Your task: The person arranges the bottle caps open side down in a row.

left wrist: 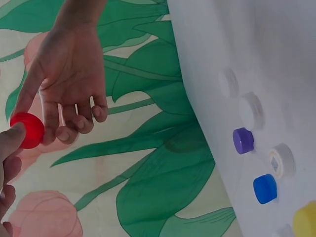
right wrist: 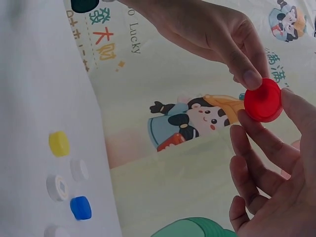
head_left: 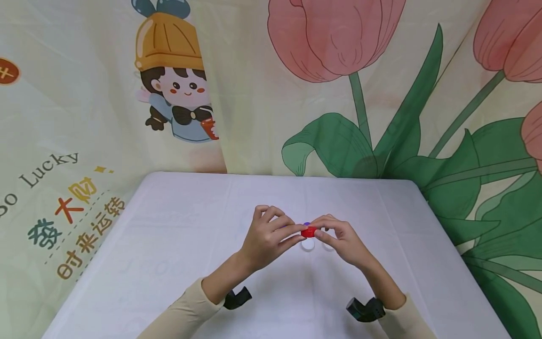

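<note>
A round red bottle cap (head_left: 309,231) is held up above the table between both hands. My left hand (head_left: 267,239) pinches it from one side with thumb and forefinger, its other fingers loosely bent. From the opposite side my right hand (head_left: 345,241) grips the rim between thumb and forefinger. In the right wrist view the hollow inside of the red cap (right wrist: 264,100) faces the camera. On the table, past the hands, the left wrist view has a purple cap (left wrist: 243,140), a blue cap (left wrist: 265,188) and several white caps, one of them a ringed white cap (left wrist: 282,161).
A yellow cap (right wrist: 59,143) stands on the table near the blue one. The white-covered table (head_left: 190,207) ends at a back edge against a printed cloth backdrop (head_left: 250,94). A black wrist camera (head_left: 238,298) sits on the left wrist, another black camera (head_left: 365,310) on the right.
</note>
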